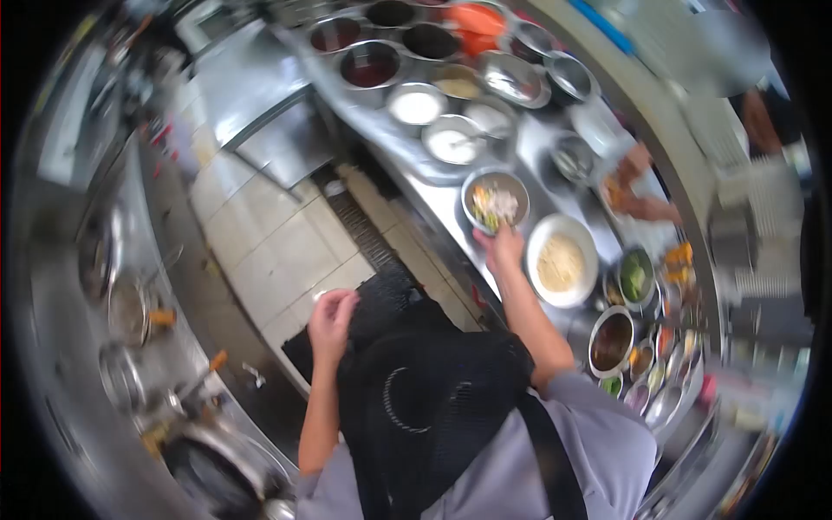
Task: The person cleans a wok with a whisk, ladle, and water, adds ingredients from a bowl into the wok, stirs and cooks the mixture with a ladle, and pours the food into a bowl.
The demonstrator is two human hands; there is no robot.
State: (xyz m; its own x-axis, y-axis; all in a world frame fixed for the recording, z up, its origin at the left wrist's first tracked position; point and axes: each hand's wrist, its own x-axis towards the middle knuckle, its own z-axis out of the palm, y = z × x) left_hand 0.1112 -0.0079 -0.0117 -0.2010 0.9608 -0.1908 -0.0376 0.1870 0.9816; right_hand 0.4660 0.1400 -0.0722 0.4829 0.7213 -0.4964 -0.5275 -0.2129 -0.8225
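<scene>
A commercial kitchen, seen from the head of a person in a black apron [433, 347], with blur toward the rounded borders. A tiled floor [295, 234] makes an aisle between a steel side counter [143, 225] on the left and a long steel counter [542, 152] on the right. The right-hand counter is crowded: at its far end stand steel pots [340, 71], the nearest filled with dark red liquid; closer come steel bowls [427, 147] of white contents, one with a spoon [478, 137] in it. A white oval bowl [591, 264] contains pale yellow food [560, 263]. Just beside it, near the counter's aisle edge, is a smaller steel bowl [485, 179] of chopped pink, orange and green pieces [496, 204]; whether it rests or is lifted cannot be told. Across the counter, a co-worker's hands [637, 169] are near the far edge. The aisle gives floor room beside the person's left hand [329, 321], which hovers with fingers loosely curled, their grip unclear. The right hand [504, 247] grasps the small steel bowl's near rim, thumb outside, the other fingers partly hidden.
</scene>
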